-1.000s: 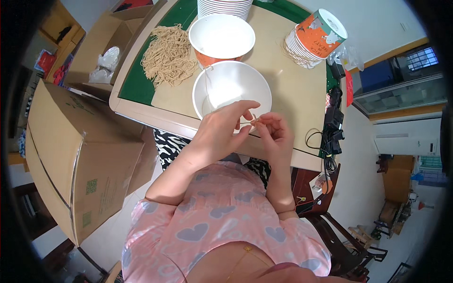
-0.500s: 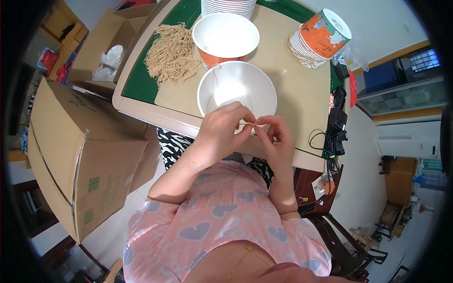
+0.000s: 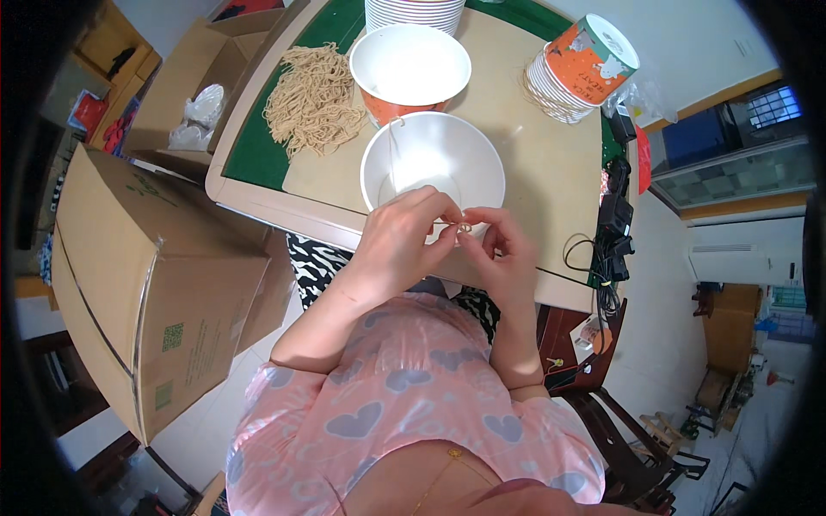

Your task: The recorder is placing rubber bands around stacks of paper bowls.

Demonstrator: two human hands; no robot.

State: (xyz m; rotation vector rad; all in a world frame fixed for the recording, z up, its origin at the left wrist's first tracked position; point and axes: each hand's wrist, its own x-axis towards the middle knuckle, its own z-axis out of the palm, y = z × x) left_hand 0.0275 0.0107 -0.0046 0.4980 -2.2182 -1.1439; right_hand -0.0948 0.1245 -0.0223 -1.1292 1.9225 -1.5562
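Observation:
At the near rim of a white paper bucket (image 3: 473,159), my two hands meet with their fingertips almost touching. Thumb and forefinger of my left hand (image 3: 397,239) are pinched on a thin beige cord (image 3: 392,159). My right hand (image 3: 499,249) pinches the same cord, and a small loop or knot of it shows between the fingertips. Part of the cord runs down the bucket's inner left wall from its far rim. The bucket stands open side up at the table's near edge; my hands cover its near rim.
Behind it stand another bucket (image 3: 409,64) and a bucket stack (image 3: 415,15). A heap of beige cords (image 3: 314,103) lies to their left. Orange-printed stacked buckets (image 3: 589,69) stand far right, near black adapters and cables (image 3: 614,215). Cardboard boxes (image 3: 189,318) flank the table's left.
My right fingertips have shifted slightly on the cord, and a small loop now shows between my hands. My left hand and the bucket have hardly moved.

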